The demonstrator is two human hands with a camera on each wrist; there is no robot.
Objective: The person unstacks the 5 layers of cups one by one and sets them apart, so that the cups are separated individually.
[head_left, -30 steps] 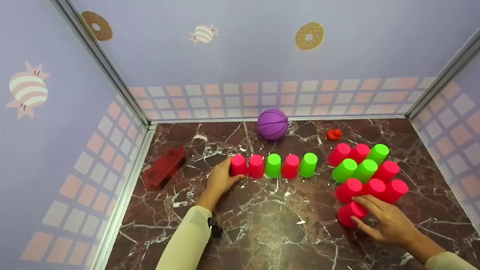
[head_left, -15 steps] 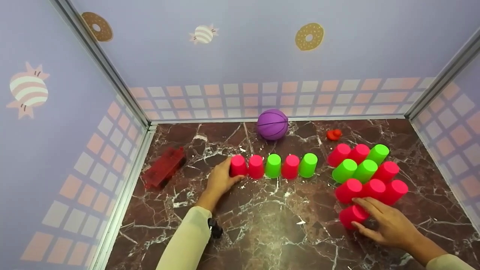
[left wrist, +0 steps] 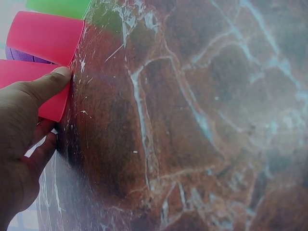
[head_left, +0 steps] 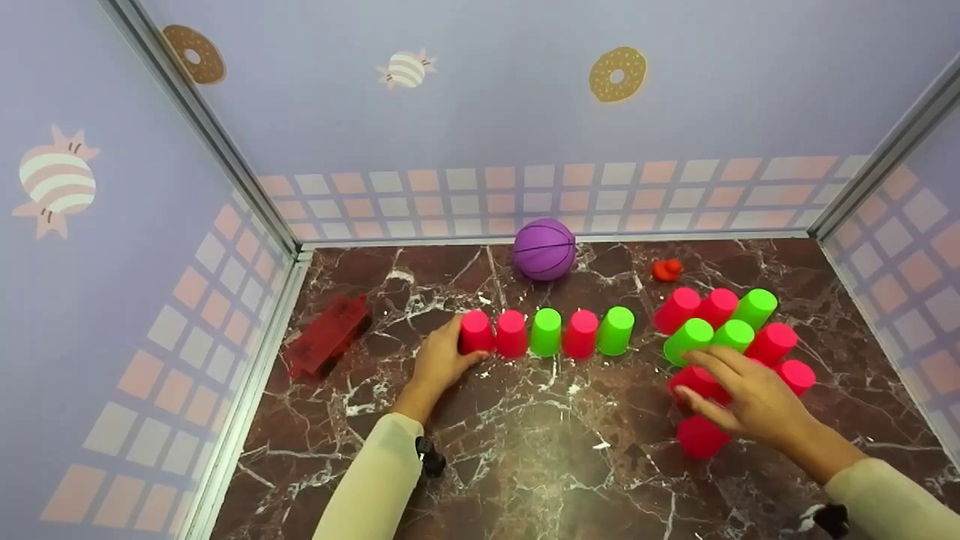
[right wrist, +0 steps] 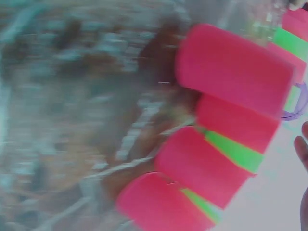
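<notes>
My left hand (head_left: 439,361) grips the leftmost pink cup (head_left: 475,330), thumb on its near side. In the left wrist view the thumb lies across this pink cup (left wrist: 54,107). Extending right from it is a row of upside-down cups: pink (head_left: 512,334), green (head_left: 546,332), pink (head_left: 580,334) and green (head_left: 616,330). Over the right-hand cluster hovers my right hand (head_left: 757,401), its fingers spread and holding nothing. It partly hides several pink cups and stands behind the nearest pink cup (head_left: 701,437). In the right wrist view its fingers (right wrist: 301,149) are apart from the cups.
Green cups (head_left: 687,341) and more pink cups (head_left: 772,343) fill the cluster. A purple ball (head_left: 544,250) and a small red toy (head_left: 667,270) lie by the back wall. A red block (head_left: 328,336) lies left on the marbled surface (head_left: 525,465), walled on three sides.
The nearest pink cup shifted slightly right and nearer. My right hand then let go of it and moved forward over the cluster. My left hand has stayed on its cup.
</notes>
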